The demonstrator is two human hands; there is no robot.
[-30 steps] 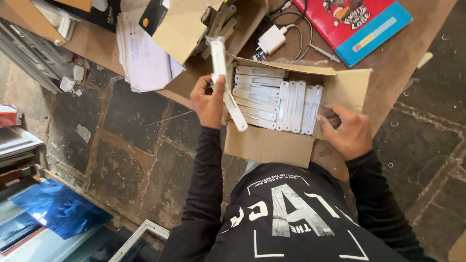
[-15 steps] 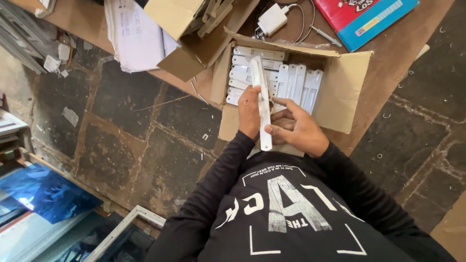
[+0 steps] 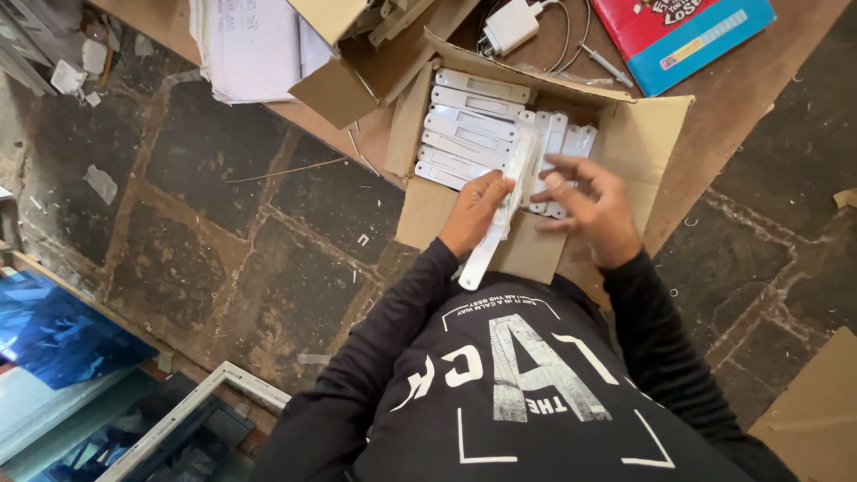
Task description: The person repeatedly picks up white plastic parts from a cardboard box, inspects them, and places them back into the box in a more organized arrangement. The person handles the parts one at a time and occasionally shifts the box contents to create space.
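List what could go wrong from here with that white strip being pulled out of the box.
1. The left hand grips the long white strip near its middle, with its lower end hanging free, so it might tip or slip.
2. The right hand hovers over the packed white pieces; a snag could disturb the neat rows.
3. The cardboard box overhangs the table edge and may slide toward the stone floor.
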